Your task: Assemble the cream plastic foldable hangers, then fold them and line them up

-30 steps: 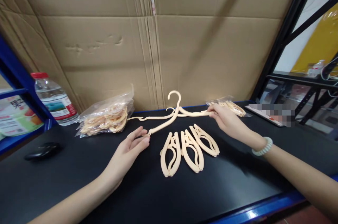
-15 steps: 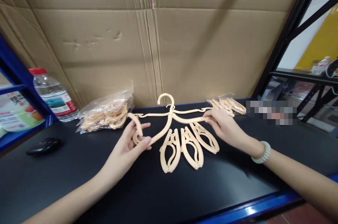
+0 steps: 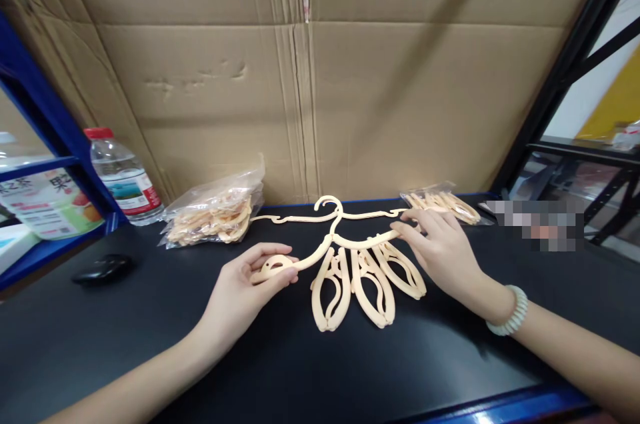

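Observation:
A cream folding clothes hanger (image 3: 320, 252) is held above the black table, its hook pointing up and away. My left hand (image 3: 250, 284) grips its left arm, fingers and thumb closed around the end. The right arm of the hanger is pinched by my right hand (image 3: 440, 244), which hides that end. Just below lie three folded hangers, a left one (image 3: 320, 307), a middle one (image 3: 385, 307) and a right one (image 3: 415, 281), side by side. Behind the held hanger, an unfolded hanger (image 3: 310, 217) lies spread out on the table.
A clear bag of folded hangers (image 3: 210, 221) sits back left, another bag (image 3: 443, 204) back right. A water bottle (image 3: 127, 184) and a black mouse (image 3: 103, 269) stand at the left. Cardboard (image 3: 225, 111) walls the back; a blue shelf frame (image 3: 45, 111) rises at the left.
The hanger's left end, bent upward before, now lies in line with its arm in my left hand. The hook has tilted lower. The view has shifted slightly left.

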`<state>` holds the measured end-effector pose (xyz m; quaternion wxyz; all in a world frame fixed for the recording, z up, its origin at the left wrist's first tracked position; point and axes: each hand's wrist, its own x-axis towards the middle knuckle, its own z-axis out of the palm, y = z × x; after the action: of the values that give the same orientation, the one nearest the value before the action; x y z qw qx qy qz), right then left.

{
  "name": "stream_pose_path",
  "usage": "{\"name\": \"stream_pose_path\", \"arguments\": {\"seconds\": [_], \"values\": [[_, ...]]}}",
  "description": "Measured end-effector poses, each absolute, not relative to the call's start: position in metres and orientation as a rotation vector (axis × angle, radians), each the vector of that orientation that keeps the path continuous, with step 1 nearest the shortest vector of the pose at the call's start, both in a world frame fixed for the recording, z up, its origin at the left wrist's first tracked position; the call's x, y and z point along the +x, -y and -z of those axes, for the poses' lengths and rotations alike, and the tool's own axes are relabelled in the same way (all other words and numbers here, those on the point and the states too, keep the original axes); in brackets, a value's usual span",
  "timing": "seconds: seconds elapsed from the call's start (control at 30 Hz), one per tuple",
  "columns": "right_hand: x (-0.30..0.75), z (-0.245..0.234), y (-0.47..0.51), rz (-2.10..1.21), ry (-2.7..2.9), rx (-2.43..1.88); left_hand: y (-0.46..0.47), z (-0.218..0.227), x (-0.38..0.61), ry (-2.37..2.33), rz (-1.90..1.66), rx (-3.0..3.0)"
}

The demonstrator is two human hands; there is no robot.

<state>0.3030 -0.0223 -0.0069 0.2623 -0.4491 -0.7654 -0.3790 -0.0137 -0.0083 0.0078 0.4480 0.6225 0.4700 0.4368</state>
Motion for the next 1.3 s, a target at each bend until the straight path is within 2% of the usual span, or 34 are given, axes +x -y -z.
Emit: {"name": "stream_pose_path", "arguments": {"seconds": [0.07, 0.17, 0.5, 0.77, 0.93, 1.1, 1.3], "values": [[0.303, 0.007, 0.024, 1.072, 2.040, -1.218, 0.011, -0.009, -0.013, -1.180, -1.107, 1.541], [0.302, 0.008, 0.023, 0.932, 2.000, -1.207, 0.015, -0.011, -0.011, -1.189, -1.148, 1.543], [0.287, 0.010, 0.027, -0.390, 1.753, -0.939, 0.014, -0.010, -0.012, -1.138, -1.252, 1.351], [0.283, -0.002, 0.022, -1.008, 1.250, -0.808, 0.017, -0.018, -0.006, -0.951, -1.339, 1.180], [0.251, -0.001, 0.040, -1.148, 1.209, -0.691, 0.027, -0.016, 0.003, -0.885, -1.100, 1.258], [0.234, -0.006, 0.065, -1.244, 1.754, -0.676, 0.039, -0.015, 0.006, -0.893, -0.974, 1.329], [0.237, -0.015, 0.070, -1.027, 2.031, -0.701, 0.045, -0.016, 0.006, -0.806, -1.041, 1.515]]}}
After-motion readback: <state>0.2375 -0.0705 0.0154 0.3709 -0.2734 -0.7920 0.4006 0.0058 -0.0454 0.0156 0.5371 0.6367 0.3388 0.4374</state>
